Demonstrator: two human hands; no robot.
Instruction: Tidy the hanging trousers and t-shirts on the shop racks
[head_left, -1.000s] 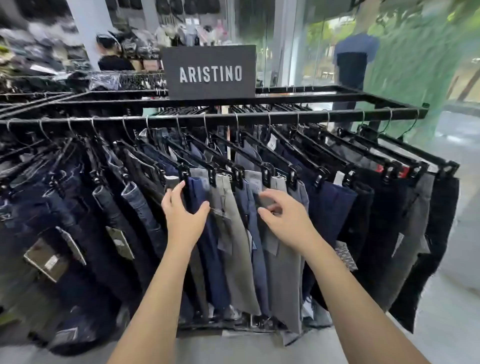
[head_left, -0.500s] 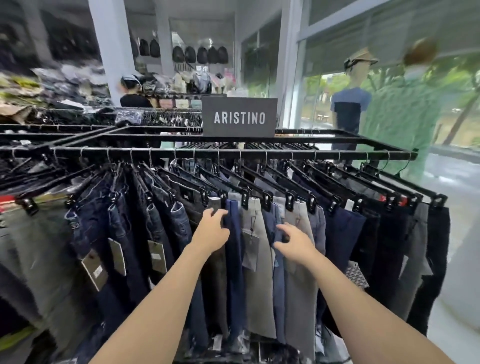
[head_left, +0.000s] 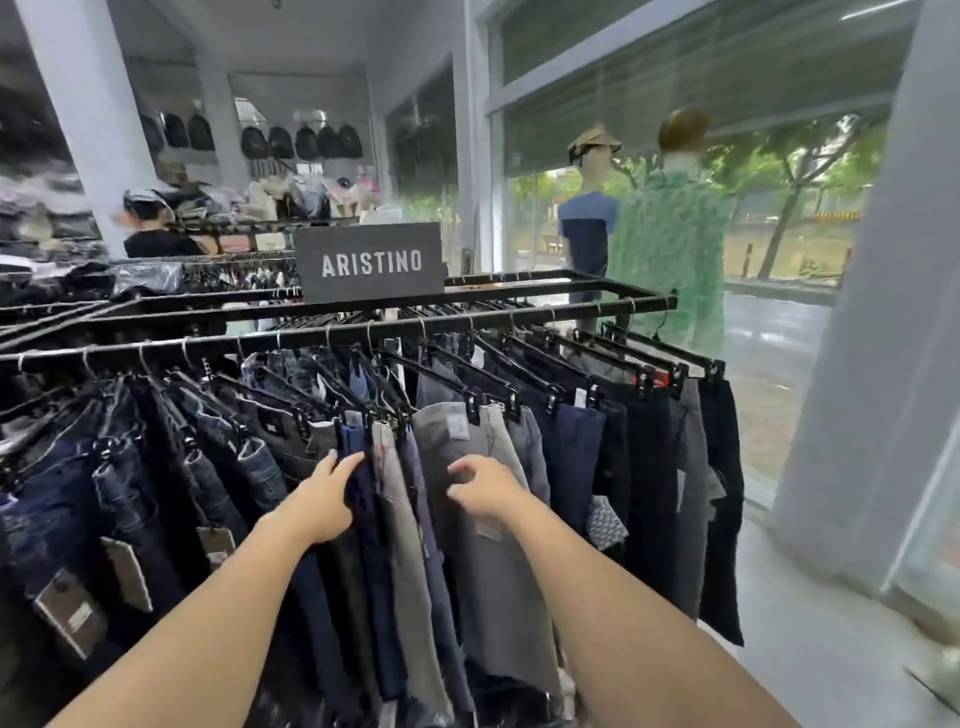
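Observation:
A black metal rack (head_left: 363, 330) carries a long row of trousers on black clip hangers. Dark jeans (head_left: 130, 483) fill its left half; grey, navy and black trousers hang on the right. My left hand (head_left: 319, 501) presses flat against a pair of navy trousers (head_left: 363, 499), fingers spread on the cloth. My right hand (head_left: 485, 491) rests on a pair of grey trousers (head_left: 467, 452), its fingers curled and pinching the fabric. Between my hands hang a light grey pair (head_left: 400, 519) and another navy pair.
A dark ARISTINO sign (head_left: 370, 262) stands on the rack. A person in a black top (head_left: 153, 228) is behind further racks at the left. Two dressed mannequins (head_left: 665, 249) stand by the window at the right. A white pillar (head_left: 872, 364) and pale floor lie right of the rack.
The view has tilted upward, showing more of the shop. Both hands have stayed on the same trousers; the grey pair under my right hand now hangs wider, turned more toward me.

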